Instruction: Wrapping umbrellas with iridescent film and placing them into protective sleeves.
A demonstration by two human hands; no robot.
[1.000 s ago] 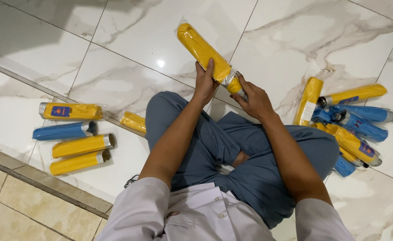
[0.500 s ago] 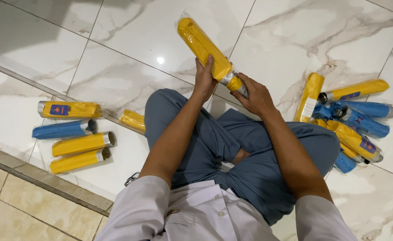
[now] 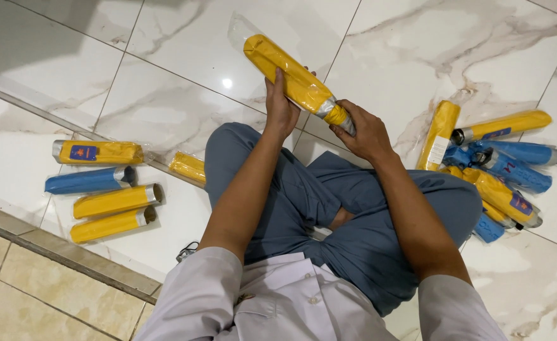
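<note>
A tiled indoor floor [image 3: 164, 95] with stock-like wrapped folded umbrellas [image 3: 104, 203].

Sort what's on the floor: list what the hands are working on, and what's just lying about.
In hand:
yellow umbrella in clear sleeve, left hand on its body, right hand at its handle end.

Lying about:
left row of wrapped umbrellas; right pile of yellow and blue umbrellas.

1. A clear plastic sleeve [image 3: 294, 79] wraps the long yellow roll held above the knees.
2. A blue rectangular label [image 3: 83, 152] sits on the top yellow roll at the left.
3. A white label [image 3: 438, 150] and small blue labels [image 3: 520, 203] mark rolls in the right pile.
</note>
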